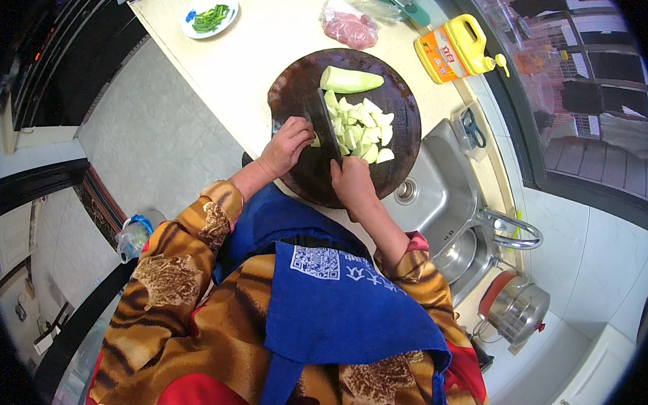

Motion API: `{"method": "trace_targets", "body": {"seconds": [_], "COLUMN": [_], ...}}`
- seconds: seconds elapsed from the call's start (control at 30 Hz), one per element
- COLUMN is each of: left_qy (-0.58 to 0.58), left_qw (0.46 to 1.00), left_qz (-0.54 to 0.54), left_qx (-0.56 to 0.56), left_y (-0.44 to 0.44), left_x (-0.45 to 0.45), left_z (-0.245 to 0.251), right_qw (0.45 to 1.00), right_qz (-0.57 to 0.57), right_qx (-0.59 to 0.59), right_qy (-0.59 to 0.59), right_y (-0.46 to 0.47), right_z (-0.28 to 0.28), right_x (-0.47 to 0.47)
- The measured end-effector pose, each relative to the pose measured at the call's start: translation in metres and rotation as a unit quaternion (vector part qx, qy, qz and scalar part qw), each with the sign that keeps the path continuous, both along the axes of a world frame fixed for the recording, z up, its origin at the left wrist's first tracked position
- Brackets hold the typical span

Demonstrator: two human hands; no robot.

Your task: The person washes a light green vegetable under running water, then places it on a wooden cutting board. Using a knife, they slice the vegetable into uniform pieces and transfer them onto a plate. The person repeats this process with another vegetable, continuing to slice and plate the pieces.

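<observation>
A round dark wooden chopping board (pixel 292 92) lies on the counter before me. My right hand (pixel 355 181) grips the handle of a kitchen cleaver (pixel 329 125), its dark blade upright on the board and pointing away from me. Left of the blade, the bunched fingers of my left hand (pixel 287 146) hold a small pale green vegetable piece (pixel 316 141), partly hidden by the fingers. Cut chunks (pixel 362 128) of the same colour are heaped on the blade's right side. A longer uncut piece of pale green vegetable (pixel 351 80) rests at the board's far side.
Beyond the board are a white plate (pixel 232 18) of cut green vegetables and raw meat (pixel 350 27) in clear plastic. A yellow detergent jug (pixel 450 49) stands at the back right. The steel sink (pixel 442 176) with its faucet (pixel 514 231) adjoins the board's right side.
</observation>
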State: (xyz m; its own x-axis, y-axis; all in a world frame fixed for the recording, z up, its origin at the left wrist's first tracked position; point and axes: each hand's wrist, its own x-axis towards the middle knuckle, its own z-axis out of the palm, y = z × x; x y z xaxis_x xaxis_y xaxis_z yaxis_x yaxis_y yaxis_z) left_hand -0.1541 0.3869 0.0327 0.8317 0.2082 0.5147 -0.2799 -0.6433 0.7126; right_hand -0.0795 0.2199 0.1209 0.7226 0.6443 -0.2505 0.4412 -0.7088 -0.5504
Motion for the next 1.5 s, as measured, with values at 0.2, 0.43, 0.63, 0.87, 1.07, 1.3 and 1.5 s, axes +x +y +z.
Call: {"method": "trace_targets", "body": {"seconds": [0.2,0.43,0.63,0.87,1.07,1.3,1.5], "left_qy": [0.008,0.005,0.017,0.004,0.009,0.009,0.010], "left_qw": [1.000,1.000,1.000,1.000,1.000,1.000,1.000], "left_qz": [0.007,0.011,0.007,0.016,0.013,0.017,0.025], "left_qx": [0.004,0.004,0.002,-0.004,-0.011,-0.004,-0.007], "left_y": [-0.001,0.000,0.000,0.000,0.001,0.001,0.001], "left_x": [-0.002,-0.002,-0.002,-0.002,-0.002,-0.002,-0.001], "left_z": [0.000,-0.002,-0.003,-0.004,-0.004,-0.004,-0.005], "right_qw": [0.999,0.999,1.000,0.996,0.998,0.995,0.999], "right_qz": [-0.017,0.002,0.007,-0.043,-0.016,-0.026,-0.022], "right_qx": [0.006,-0.022,0.012,0.026,0.035,0.001,0.002], "right_qy": [0.032,0.041,-0.004,0.067,0.057,0.092,0.030], "right_y": [-0.013,-0.010,0.003,-0.009,-0.013,-0.008,0.014], "right_z": [0.015,0.015,-0.012,0.001,0.010,0.013,-0.008], "right_x": [0.000,0.000,-0.006,0.000,0.000,-0.001,-0.004]}}
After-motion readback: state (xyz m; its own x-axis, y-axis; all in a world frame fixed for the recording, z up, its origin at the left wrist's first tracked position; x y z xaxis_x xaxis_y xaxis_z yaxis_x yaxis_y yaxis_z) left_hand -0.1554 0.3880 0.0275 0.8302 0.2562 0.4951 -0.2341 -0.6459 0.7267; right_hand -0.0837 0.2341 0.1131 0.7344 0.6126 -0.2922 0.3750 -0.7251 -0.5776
